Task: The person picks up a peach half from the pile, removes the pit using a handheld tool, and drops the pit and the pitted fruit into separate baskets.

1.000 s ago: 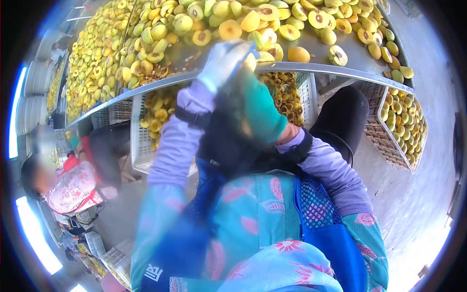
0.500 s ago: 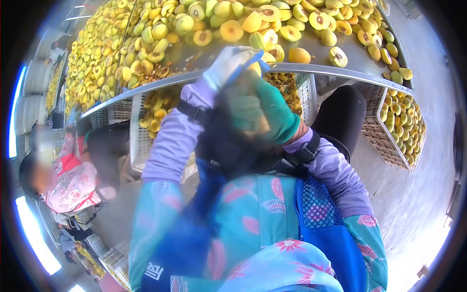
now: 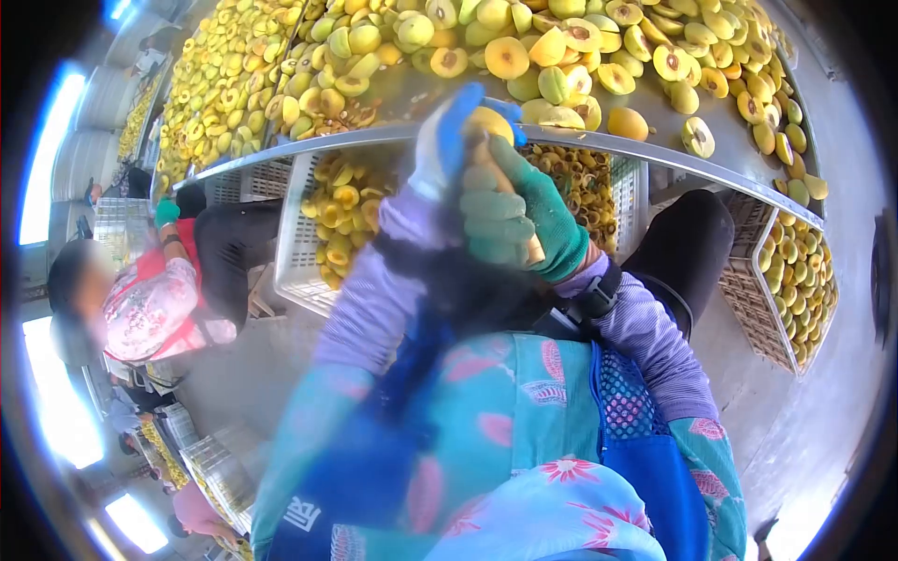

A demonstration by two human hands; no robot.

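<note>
The left hand (image 3: 441, 142) steadies a yellow apricot (image 3: 490, 124) at the near edge of the tabletop (image 3: 416, 96); the right hand (image 3: 535, 215), close beside it, is clamped on a wooden handle (image 3: 535, 249); halved apricots (image 3: 671, 63) lie beyond; filled crates (image 3: 629, 196) stand below the near edge.

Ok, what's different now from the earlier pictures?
The whole view has shifted, putting the table further right and slightly lower. The left hand's fingers now stand up beside the fruit instead of curling over it. No new grab or release shows. The right hand stays low, beside the left.
</note>
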